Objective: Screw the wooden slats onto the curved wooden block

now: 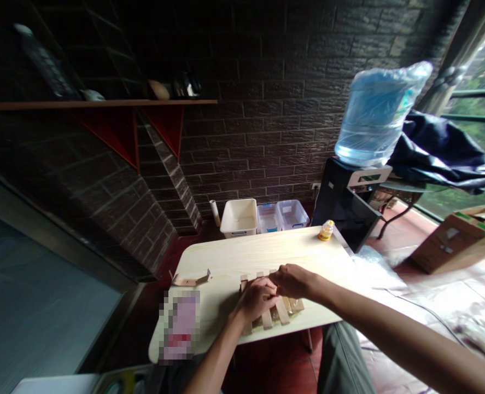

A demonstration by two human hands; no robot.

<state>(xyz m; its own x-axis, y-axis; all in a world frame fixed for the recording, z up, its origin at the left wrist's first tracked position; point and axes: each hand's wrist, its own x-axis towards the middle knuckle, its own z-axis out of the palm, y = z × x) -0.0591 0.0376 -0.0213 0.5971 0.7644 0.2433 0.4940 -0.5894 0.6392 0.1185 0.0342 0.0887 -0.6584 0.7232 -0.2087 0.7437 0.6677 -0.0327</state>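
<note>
A slatted wooden piece (282,311), made of several pale strips side by side, lies near the front edge of the light wooden table (226,256). My left hand (258,298) is over its middle strips, fingers bent and pressed together. Just to the right, my right hand (292,280) is closed at the far side of the strips, its fingertips close against my left fingers. Whatever the two hands pinch between them is hidden. Clear plastic glints beneath the right-hand strips.
On the table's left is a small wooden part with upright metal pins (192,279), near a pixelated pinkish item (180,325). A yellow-capped bottle (326,230) stands at the far right corner. Behind the table are bins (239,218) and a water dispenser (340,189).
</note>
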